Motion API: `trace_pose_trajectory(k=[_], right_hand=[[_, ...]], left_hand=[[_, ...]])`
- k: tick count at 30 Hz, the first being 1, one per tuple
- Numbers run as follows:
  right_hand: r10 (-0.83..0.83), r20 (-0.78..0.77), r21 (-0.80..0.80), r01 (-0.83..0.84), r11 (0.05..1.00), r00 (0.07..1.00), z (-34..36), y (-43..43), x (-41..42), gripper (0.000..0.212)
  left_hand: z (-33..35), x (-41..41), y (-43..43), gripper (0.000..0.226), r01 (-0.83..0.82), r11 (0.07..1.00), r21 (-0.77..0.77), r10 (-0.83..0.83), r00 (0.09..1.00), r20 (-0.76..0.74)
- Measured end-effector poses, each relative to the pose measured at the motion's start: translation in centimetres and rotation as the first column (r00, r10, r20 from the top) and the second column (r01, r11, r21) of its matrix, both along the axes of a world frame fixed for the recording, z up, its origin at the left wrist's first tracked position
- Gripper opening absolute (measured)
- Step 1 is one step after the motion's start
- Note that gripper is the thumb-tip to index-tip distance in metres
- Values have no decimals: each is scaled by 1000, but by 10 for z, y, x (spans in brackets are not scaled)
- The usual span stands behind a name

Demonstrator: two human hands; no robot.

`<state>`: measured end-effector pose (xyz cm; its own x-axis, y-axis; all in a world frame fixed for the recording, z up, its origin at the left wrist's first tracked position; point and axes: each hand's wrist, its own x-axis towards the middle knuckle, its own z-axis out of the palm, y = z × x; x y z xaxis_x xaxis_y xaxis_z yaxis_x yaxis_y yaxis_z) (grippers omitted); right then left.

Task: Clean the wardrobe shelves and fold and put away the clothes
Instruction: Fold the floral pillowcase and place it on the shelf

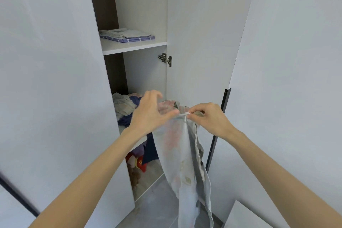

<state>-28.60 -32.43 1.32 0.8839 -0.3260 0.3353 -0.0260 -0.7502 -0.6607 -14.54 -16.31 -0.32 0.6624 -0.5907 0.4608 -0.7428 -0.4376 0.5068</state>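
Observation:
A pale grey-blue garment [185, 163] with faded pink marks hangs in front of the open wardrobe. My right hand [209, 118] pinches its top edge by a white loop. My left hand [149, 113] touches the same top edge with thumb and fingertips, the other fingers spread. A heap of unfolded clothes [125, 107] lies on the lower shelf behind my left hand. Two folded items [125, 35], one light grey on a purple striped one, rest on the upper shelf [133, 47].
The wardrobe door [203, 33] stands open on the right, its dark handle strip [224, 102] just behind my right hand. Soft toys and a dark cloth [138, 161] sit in the bottom compartment. Grey tiled floor [157, 209] lies below.

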Motion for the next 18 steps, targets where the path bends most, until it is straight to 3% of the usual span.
trace_pose_trajectory(k=[2,4,5,8,12,18], right_hand=[[35,-25,21,-35,999,999,1,0,-1,10],[59,-21,59,-58,997,998,3,0,-1,9],[60,-16,85,-58,995,998,3,0,-1,10],[-14,2,80,14,997,1000,1,-4,-3,8],[-119,17,-1,119,993,993,-20,0,-6,8],[-189,-1,161,187,969,982,-60,-2,-12,9]], left_hand=[[5,-11,-1,70,318,939,128,-323,946,19],[-2,-11,-7,59,369,890,268,-402,913,77],[-7,-10,-9,48,352,897,266,-382,921,69],[-14,-9,-14,35,354,933,64,-347,932,-101],[-9,-21,-19,34,309,947,-87,-319,936,-146],[13,-17,-17,30,186,930,-317,-270,931,-245]])
